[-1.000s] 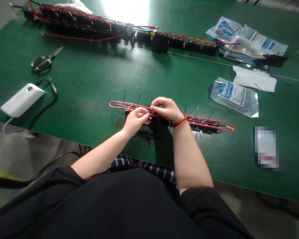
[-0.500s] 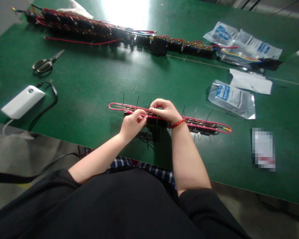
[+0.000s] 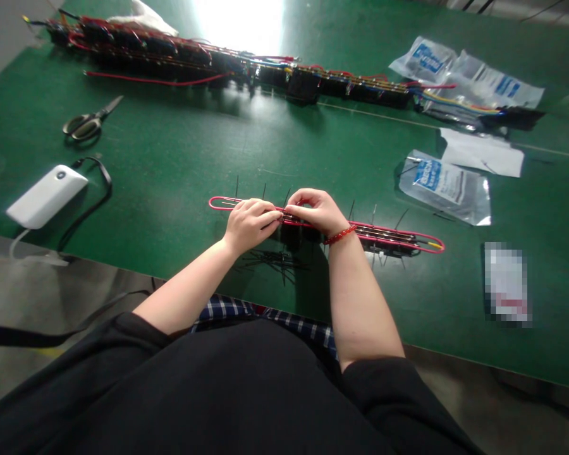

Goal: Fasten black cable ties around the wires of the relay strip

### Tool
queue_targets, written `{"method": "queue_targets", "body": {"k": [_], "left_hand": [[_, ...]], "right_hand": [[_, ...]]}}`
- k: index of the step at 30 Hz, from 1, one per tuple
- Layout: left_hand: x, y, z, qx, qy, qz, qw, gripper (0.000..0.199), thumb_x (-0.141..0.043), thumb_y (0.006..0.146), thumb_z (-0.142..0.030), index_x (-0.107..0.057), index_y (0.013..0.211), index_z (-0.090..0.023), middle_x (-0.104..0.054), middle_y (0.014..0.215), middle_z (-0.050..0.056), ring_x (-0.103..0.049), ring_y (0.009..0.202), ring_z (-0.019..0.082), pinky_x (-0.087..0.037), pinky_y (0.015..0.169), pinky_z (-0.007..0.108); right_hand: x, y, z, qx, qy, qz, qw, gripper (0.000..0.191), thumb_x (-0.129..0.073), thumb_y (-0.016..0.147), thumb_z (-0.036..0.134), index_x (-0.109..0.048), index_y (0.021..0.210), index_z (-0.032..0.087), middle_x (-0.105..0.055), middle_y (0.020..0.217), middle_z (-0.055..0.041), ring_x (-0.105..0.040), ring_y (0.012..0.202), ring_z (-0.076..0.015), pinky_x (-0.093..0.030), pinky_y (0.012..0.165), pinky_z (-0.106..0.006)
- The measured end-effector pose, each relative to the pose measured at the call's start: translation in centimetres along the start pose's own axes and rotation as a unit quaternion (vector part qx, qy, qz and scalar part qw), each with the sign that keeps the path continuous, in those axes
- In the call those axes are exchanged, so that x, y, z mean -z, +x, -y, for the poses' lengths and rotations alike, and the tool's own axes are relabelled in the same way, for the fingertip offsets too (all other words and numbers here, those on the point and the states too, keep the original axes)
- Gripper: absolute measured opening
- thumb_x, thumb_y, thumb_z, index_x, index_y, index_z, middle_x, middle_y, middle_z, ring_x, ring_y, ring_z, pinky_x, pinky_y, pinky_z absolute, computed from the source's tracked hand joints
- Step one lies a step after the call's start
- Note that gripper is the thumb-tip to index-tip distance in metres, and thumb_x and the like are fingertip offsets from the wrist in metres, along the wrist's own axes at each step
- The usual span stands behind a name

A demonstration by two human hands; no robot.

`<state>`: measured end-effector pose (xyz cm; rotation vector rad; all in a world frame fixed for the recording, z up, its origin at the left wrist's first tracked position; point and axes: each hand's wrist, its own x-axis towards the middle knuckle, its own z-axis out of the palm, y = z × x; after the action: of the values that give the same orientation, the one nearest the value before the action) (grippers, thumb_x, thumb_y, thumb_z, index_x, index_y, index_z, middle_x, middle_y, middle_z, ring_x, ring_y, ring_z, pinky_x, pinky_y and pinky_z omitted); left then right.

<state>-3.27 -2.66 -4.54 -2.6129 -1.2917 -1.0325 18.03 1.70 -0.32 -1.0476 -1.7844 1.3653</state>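
Observation:
A long, narrow black assembly lies across the table in front of me, with a looped red wire [image 3: 389, 241] and bare metal-coloured strands along its top. Thin black cable ties stick out from it on both sides. My left hand [image 3: 252, 224] is closed over its left half, thumb and fingers pressed together at the red wire. Right beside it, my right hand [image 3: 315, 210] is curled, its thumb and forefinger pinched on the same wire run. The fingers hide whether a cable tie is between them. Several loose black cable ties [image 3: 279, 262] lie in a pile below my left hand.
Across the back lies a longer wired black assembly [image 3: 180, 57]. Scissors [image 3: 88, 123] and a white power bank [image 3: 47, 196] with cables are at left. Clear plastic bags [image 3: 448, 186], white paper [image 3: 481, 151] and a blurred-out flat item [image 3: 507, 284] are at right.
My left hand has turned palm-down and come further over the assembly, its fingers now covering the wires. My right hand stays nearly in place.

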Motion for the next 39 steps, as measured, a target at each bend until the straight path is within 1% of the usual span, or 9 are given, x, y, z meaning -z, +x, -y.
{"method": "queue_targets", "body": {"k": [5,9,11,15,18,22,28,33,39], "left_hand": [[-0.2,-0.1,0.4,-0.01,0.0,0.007,1.0,0.016,-0.062,0.095,-0.035,-0.075,0.105,-0.035,-0.072,0.103,0.001,-0.061,0.094,0.019,-0.046,0.085,0.035],[-0.3,-0.1,0.5,-0.021,0.007,-0.009,1.0,0.015,-0.062,0.095,-0.032,-0.076,0.1,-0.034,-0.072,0.102,0.0,-0.061,0.092,0.018,-0.045,0.084,0.035],[-0.3,-0.1,0.5,-0.025,0.01,-0.015,1.0,0.016,-0.062,0.095,-0.03,-0.076,0.099,-0.033,-0.072,0.101,0.0,-0.061,0.092,0.018,-0.045,0.083,0.035],[-0.5,-0.2,0.5,-0.023,0.005,-0.017,1.0,0.016,-0.061,0.095,-0.031,-0.076,0.099,-0.033,-0.072,0.101,0.001,-0.06,0.091,0.019,-0.044,0.082,0.035],[-0.5,-0.2,0.4,-0.015,-0.002,-0.015,1.0,0.016,-0.06,0.096,-0.034,-0.076,0.098,-0.034,-0.072,0.1,0.001,-0.059,0.091,0.02,-0.044,0.083,0.036],[-0.4,-0.3,0.4,0.0,-0.021,0.002,1.0,0.018,-0.059,0.096,-0.038,-0.076,0.101,-0.034,-0.071,0.103,0.002,-0.058,0.094,0.021,-0.043,0.085,0.038],[-0.3,-0.2,0.3,0.006,-0.027,0.029,0.999,0.02,-0.06,0.095,-0.042,-0.076,0.102,-0.033,-0.07,0.105,0.004,-0.058,0.096,0.023,-0.043,0.086,0.041],[-0.3,-0.2,0.3,0.006,-0.021,0.029,0.999,0.018,-0.058,0.096,-0.037,-0.076,0.094,-0.031,-0.071,0.104,0.002,-0.057,0.095,0.022,-0.042,0.087,0.04],[-0.2,-0.2,0.2,0.005,-0.02,0.017,1.0,0.017,-0.06,0.096,-0.036,-0.076,0.096,-0.032,-0.071,0.102,0.002,-0.058,0.094,0.021,-0.043,0.086,0.039]], "right_hand": [[-0.2,0.0,0.0,0.0,-0.017,-0.012,1.0,0.023,-0.072,0.078,0.04,-0.067,0.074,0.017,-0.065,0.072,-0.001,-0.057,0.069,-0.0148,-0.045,0.064,-0.028],[-0.9,-0.2,0.5,0.018,-0.077,-0.046,0.996,0.018,-0.069,0.081,0.036,-0.065,0.074,0.019,-0.066,0.073,-0.0013,-0.058,0.07,-0.0159,-0.046,0.065,-0.029],[-1.3,-0.8,0.9,0.042,-0.147,-0.075,0.985,0.015,-0.066,0.083,0.032,-0.065,0.076,0.02,-0.067,0.074,-0.0019,-0.059,0.072,-0.0172,-0.047,0.069,-0.031],[-2.6,-3.1,1.7,0.085,-0.266,-0.147,0.949,0.012,-0.063,0.088,0.028,-0.066,0.079,0.022,-0.071,0.083,-0.0048,-0.062,0.083,-0.0214,-0.049,0.08,-0.037],[-3.9,-5.1,1.8,0.08,-0.269,-0.19,0.941,0.01,-0.061,0.091,0.028,-0.068,0.086,0.023,-0.074,0.091,-0.0054,-0.064,0.087,-0.0224,-0.051,0.083,-0.039],[-5.5,-6.5,1.3,0.063,-0.272,-0.234,0.931,0.01,-0.061,0.092,0.03,-0.07,0.091,0.024,-0.073,0.092,-0.0067,-0.064,0.086,-0.0235,-0.052,0.082,-0.041],[-6.9,-6.2,0.8,0.059,-0.263,-0.261,0.927,0.012,-0.06,0.092,0.03,-0.07,0.094,0.024,-0.073,0.096,-0.0072,-0.064,0.083,-0.0225,-0.053,0.082,-0.041],[-7.5,-5.6,0.2,0.032,-0.208,-0.29,0.933,0.027,-0.061,0.091,0.03,-0.065,0.117,0.024,-0.073,0.1,-0.0055,-0.062,0.074,-0.0183,-0.055,0.077,-0.037],[-7.7,-5.9,-0.1,0.089,-0.251,-0.263,0.927,0.014,-0.057,0.094,0.028,-0.071,0.094,0.024,-0.074,0.097,-0.0072,-0.067,0.088,-0.0226,-0.056,0.083,-0.04]]}}
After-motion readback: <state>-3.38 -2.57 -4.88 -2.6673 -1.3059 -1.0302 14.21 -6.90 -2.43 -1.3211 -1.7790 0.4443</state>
